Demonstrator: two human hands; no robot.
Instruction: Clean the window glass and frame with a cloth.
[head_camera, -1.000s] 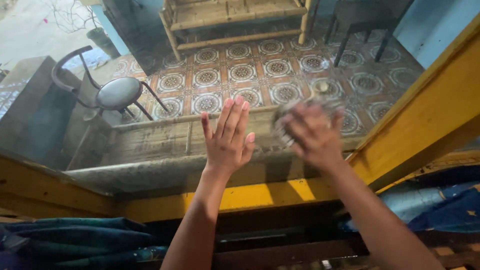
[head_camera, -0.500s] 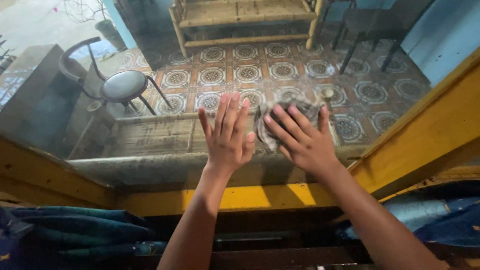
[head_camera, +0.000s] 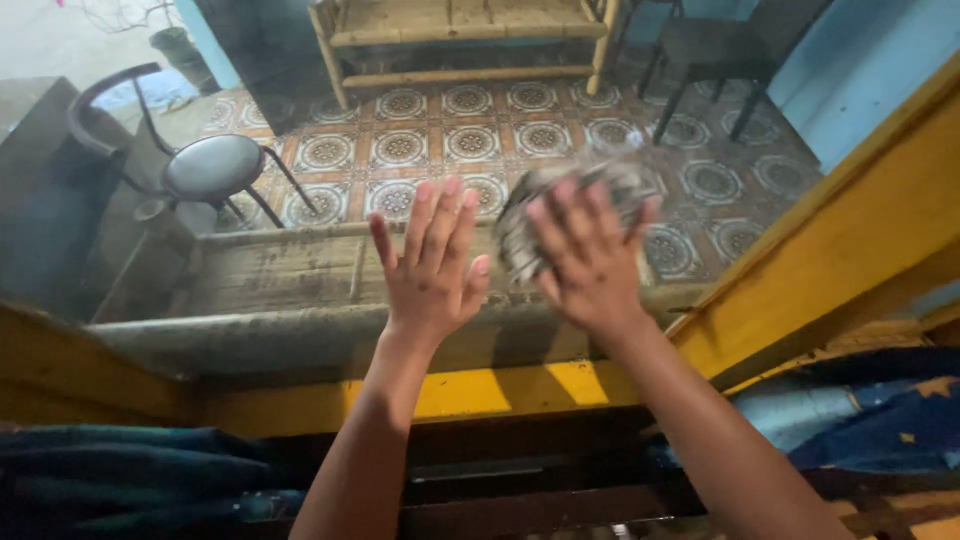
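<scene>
- Since half a second ago: right hand and crumpled cloth shifted up and leftward on the window glass, blurred.
- Left hand flat on the glass, fingers spread apart, holding nothing.
- Right fingers splayed, pressing the cloth beneath them against the pane.
- Risk, judged: pressing too hard could strain the glass; loose cloth could slip from under the fingers.
- No containers visible near the fingers.

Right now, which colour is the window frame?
Yellow; the frame shows best in the head view.

patterned floor tiles, round stool, bamboo bench
</scene>
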